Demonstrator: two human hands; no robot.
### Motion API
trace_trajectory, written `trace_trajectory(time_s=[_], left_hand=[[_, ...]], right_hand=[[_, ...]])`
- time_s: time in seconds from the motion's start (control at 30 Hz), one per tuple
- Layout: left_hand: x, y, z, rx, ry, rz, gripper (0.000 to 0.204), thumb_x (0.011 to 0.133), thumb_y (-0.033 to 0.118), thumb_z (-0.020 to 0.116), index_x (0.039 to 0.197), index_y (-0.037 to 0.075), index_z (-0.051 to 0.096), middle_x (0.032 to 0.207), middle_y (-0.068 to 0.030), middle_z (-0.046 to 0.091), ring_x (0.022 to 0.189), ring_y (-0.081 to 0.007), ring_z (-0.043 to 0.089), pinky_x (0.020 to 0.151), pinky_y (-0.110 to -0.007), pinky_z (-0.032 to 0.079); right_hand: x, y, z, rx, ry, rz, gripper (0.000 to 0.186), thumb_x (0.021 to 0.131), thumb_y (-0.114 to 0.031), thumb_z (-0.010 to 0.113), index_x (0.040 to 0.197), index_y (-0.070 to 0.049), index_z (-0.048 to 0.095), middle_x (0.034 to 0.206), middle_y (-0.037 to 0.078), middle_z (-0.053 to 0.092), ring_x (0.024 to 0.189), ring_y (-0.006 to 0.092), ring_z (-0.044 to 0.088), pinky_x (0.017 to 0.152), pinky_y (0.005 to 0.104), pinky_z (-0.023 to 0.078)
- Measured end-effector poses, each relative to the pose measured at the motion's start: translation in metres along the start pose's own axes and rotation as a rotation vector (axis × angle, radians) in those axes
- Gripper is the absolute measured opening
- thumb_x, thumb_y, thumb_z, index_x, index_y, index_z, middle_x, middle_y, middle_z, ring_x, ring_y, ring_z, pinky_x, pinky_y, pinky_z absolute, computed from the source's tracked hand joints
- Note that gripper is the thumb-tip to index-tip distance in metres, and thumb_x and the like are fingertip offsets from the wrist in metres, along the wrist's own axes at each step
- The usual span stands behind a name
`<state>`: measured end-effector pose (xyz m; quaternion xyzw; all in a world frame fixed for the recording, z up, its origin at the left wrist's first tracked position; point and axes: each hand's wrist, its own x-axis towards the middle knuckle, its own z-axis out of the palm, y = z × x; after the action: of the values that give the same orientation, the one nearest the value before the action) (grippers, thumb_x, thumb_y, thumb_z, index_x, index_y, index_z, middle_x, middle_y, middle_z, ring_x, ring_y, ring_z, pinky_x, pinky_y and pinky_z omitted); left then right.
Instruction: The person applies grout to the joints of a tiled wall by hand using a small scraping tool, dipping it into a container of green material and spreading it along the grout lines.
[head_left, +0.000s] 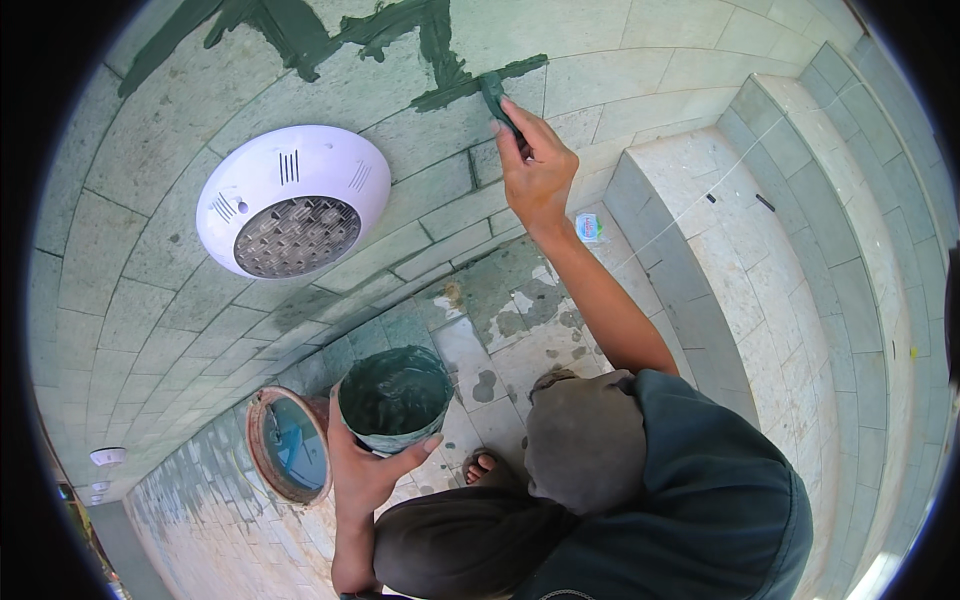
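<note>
My left hand is wrapped round a round tub of thick, dark green paste. Up at the tiled wall, my right hand pinches a small flat spreader coated in the same green; its exact kind is hard to make out. The spreader's tip touches a joint between the pale green tiles. Dark green paste lies in uneven smears over the joints above and left of this hand. Lower tile joints show as thin dark lines.
Left of my right hand, a round white light fixture juts from the wall. A bucket of bluish liquid stands beside the tub. Tiled steps rise at the right, crossed by a thin string. A small packet lies near the wall.
</note>
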<state>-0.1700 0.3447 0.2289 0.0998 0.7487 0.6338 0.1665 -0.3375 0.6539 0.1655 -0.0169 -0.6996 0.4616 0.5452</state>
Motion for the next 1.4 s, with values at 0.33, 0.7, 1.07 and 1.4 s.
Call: trace_trajectory(time_s=[0.33, 0.7, 1.07, 1.4], left_hand=[[-0.004, 0.002, 0.000, 0.007, 0.038, 0.013, 0.081, 0.065, 0.002, 0.091, 0.132, -0.002, 0.046, 0.121, -0.0144, 0.064, 0.109, -0.0207, 0.065, 0.095, -0.034, 0.053], [-0.002, 0.005, 0.001, -0.001, -0.014, 0.004, 0.077, 0.066, -0.002, 0.089, 0.131, -0.002, 0.046, 0.121, -0.0148, 0.064, 0.110, -0.0202, 0.065, 0.095, -0.034, 0.053], [-0.005, 0.005, 0.001, -0.003, 0.026, 0.029, 0.079, 0.065, -0.001, 0.090, 0.131, -0.002, 0.046, 0.121, -0.0147, 0.064, 0.110, -0.0204, 0.065, 0.096, -0.033, 0.053], [-0.002, 0.004, 0.002, -0.033, -0.011, 0.009, 0.080, 0.066, -0.001, 0.090, 0.132, -0.003, 0.046, 0.122, -0.0150, 0.064, 0.111, -0.0206, 0.065, 0.096, -0.034, 0.053]], right_hand=[[0.006, -0.005, -0.003, 0.027, -0.045, 0.137, 0.027, 0.090, -0.006, 0.071, 0.117, -0.002, 0.072, 0.083, 0.009, 0.071, 0.064, 0.0115, 0.061, 0.058, 0.0252, 0.049], [0.004, -0.009, -0.001, 0.102, -0.053, 0.248, 0.027, 0.097, -0.012, 0.066, 0.119, 0.002, 0.068, 0.063, 0.003, 0.059, 0.057, 0.0044, 0.049, 0.052, 0.0237, 0.041], [0.015, -0.004, -0.004, 0.053, 0.064, 0.172, 0.021, 0.097, -0.011, 0.065, 0.112, 0.002, 0.069, 0.062, 0.003, 0.058, 0.056, 0.0055, 0.048, 0.050, 0.0250, 0.040], [0.006, -0.023, 0.005, 0.174, 0.036, 0.196, 0.018, 0.094, -0.009, 0.068, 0.108, 0.002, 0.069, 0.067, 0.001, 0.062, 0.060, 0.0035, 0.052, 0.053, 0.0220, 0.042]])
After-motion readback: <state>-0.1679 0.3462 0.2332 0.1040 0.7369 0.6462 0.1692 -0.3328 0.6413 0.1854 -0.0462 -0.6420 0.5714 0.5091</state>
